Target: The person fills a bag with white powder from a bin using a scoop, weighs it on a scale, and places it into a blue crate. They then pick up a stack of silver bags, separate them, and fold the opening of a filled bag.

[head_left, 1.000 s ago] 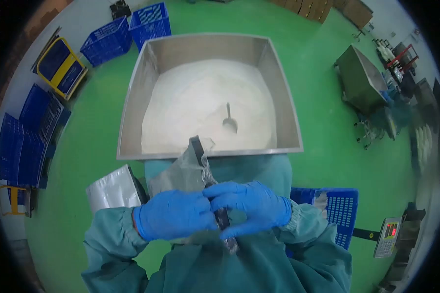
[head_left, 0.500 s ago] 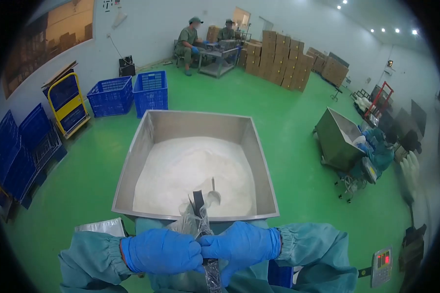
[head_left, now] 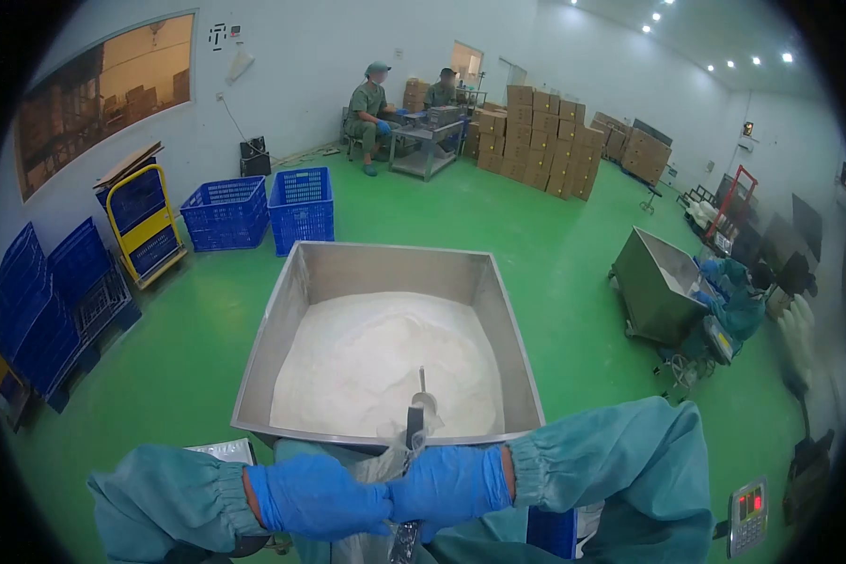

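My left hand (head_left: 320, 495), in a blue glove, is closed at the gathered top of a clear plastic bag (head_left: 381, 463). Pressed against it, my right hand (head_left: 451, 484) is closed on the same bag, fingers curled out of sight. A dark strip (head_left: 415, 425) sticks up between the hands, and shiny dark film shows beneath them; how it joins the bag is hidden. Just beyond stands a steel bin (head_left: 395, 263) of white powder (head_left: 376, 348). A metal scoop (head_left: 424, 398) rests in the powder, its handle upright.
A scale display (head_left: 748, 512) with red digits is at lower right. Blue crates (head_left: 301, 211) and a yellow-handled trolley (head_left: 146, 226) stand left. Another person (head_left: 738, 301) works at a second steel bin (head_left: 653, 282). Two people sit by a table (head_left: 428, 141) near stacked cartons (head_left: 540, 141).
My right hand has turned and its fingers have curled in, with the right forearm raised. The dark strip stands straighter. The whole view has shifted, so the bin appears lower.
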`<action>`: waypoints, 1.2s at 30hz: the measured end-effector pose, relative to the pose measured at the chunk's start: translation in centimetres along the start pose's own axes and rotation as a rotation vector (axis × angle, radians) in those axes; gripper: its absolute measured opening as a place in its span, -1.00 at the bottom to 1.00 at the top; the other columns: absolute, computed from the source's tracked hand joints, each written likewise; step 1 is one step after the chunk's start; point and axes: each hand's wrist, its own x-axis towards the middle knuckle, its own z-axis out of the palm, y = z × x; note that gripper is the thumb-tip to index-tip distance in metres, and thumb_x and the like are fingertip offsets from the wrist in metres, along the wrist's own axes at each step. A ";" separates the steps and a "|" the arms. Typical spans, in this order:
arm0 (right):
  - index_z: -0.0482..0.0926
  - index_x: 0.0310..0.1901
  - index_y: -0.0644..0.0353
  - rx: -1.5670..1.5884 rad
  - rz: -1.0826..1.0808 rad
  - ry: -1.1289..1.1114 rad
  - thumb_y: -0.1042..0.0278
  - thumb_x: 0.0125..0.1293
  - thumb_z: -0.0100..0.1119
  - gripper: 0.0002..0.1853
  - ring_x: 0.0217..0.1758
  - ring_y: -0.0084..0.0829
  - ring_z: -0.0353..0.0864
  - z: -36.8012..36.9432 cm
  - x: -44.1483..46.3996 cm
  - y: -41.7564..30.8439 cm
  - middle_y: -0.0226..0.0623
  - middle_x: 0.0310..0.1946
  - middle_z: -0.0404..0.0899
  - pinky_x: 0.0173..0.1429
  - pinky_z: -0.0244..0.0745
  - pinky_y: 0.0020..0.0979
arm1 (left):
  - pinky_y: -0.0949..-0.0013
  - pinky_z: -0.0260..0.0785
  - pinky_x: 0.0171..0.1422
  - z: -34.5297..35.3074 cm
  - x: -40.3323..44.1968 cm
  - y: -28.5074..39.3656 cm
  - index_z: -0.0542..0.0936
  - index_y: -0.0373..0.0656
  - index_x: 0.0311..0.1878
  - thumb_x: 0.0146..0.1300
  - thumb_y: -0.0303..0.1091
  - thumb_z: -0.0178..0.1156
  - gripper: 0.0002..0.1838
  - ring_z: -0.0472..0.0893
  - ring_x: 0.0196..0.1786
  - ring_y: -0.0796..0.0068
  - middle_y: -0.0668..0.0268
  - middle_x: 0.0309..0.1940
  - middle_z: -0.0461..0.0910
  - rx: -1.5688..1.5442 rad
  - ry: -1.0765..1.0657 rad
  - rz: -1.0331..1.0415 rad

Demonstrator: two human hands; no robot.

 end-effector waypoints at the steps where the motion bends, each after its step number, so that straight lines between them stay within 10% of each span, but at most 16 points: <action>1: 0.46 -0.06 0.06 -0.011 0.000 -0.003 -0.02 0.07 0.36 -0.51 -0.44 -0.10 0.61 0.2 -0.1 0.0 -0.24 -0.45 0.58 -0.39 0.50 -0.20 | 0.14 0.40 -0.50 -0.1 0.2 -0.1 0.49 0.00 -0.12 0.34 -0.05 0.08 -0.75 0.57 -0.52 0.10 0.19 -0.50 0.55 0.006 0.008 -0.004; 7: 0.49 -0.04 0.05 0.146 -0.060 0.164 0.17 0.12 0.32 -0.61 -0.39 -0.07 0.63 -0.1 -2.6 -0.7 -0.17 -0.44 0.59 -0.32 0.53 -0.16 | 0.11 0.41 -0.46 2.1 -0.1 -0.7 0.47 0.01 -0.07 0.35 -0.02 0.07 -0.72 0.58 -0.47 0.08 0.18 -0.47 0.55 -0.193 0.314 0.188; 13: 0.48 -0.29 0.03 -0.222 -0.025 0.343 0.16 0.16 0.24 -0.80 -0.64 -0.26 0.51 -4.4 -5.8 -5.0 -0.34 -0.63 0.42 -0.58 0.37 -0.26 | 0.24 0.48 -0.33 -5.6 -1.1 3.9 0.53 0.21 0.02 0.35 -0.08 0.05 -0.77 0.64 -0.23 0.28 0.35 -0.25 0.60 0.015 -0.444 -0.120; 15: 0.38 -0.56 0.08 -0.107 -0.099 0.632 0.32 0.10 0.22 -0.79 -0.82 -0.34 0.26 -4.7 -6.3 -6.4 -0.36 -0.82 0.19 -0.72 0.14 -0.25 | 0.14 0.44 -0.41 -3.9 -3.3 4.0 0.59 -0.01 -0.23 0.21 -0.11 0.15 -0.78 0.61 -0.43 0.16 0.17 -0.49 0.58 -0.158 0.208 0.009; 18: 0.42 -0.50 0.02 -0.132 -0.059 0.566 0.28 0.03 0.18 -0.87 -0.67 -0.37 0.37 -0.9 -7.3 -6.2 -0.41 -0.66 0.30 -0.59 0.27 -0.29 | 0.20 0.37 -0.55 -1.9 -3.8 3.9 0.53 0.07 -0.38 0.21 -0.09 0.14 -0.83 0.55 -0.57 0.23 0.27 -0.59 0.50 -0.261 0.418 0.110; 32: 0.49 -0.48 -0.01 -0.080 -0.160 0.517 0.27 -0.02 0.21 -0.90 -0.58 -0.35 0.46 -0.3 -10.2 -6.9 -0.44 -0.55 0.41 -0.49 0.36 -0.30 | 0.22 0.43 -0.39 4.3 -10.0 4.8 0.54 0.05 -0.24 0.21 -0.05 0.12 -0.78 0.58 -0.37 0.23 0.29 -0.46 0.53 -0.215 0.259 -0.153; 34: 0.56 -0.16 0.03 0.233 0.097 0.253 0.20 0.29 0.03 -0.81 -0.68 -0.14 0.41 -1.8 -10.4 -7.7 -0.09 -0.67 0.39 -0.58 0.33 -0.20 | 0.24 0.49 -0.26 7.9 -12.5 4.3 0.55 0.07 -0.07 0.32 -0.12 0.04 -0.78 0.63 -0.17 0.25 0.30 -0.28 0.60 -0.329 0.189 -0.237; 36: 0.59 -0.29 0.06 0.103 0.257 0.433 0.04 0.10 0.23 -0.72 -0.67 -0.20 0.43 -0.8 -13.3 -6.5 -0.18 -0.64 0.40 -0.54 0.36 -0.25 | 0.22 0.41 -0.30 9.0 -14.0 2.9 0.51 0.02 -0.26 0.25 -0.21 0.07 -0.89 0.55 -0.31 0.22 0.26 -0.43 0.50 -0.060 0.377 -0.487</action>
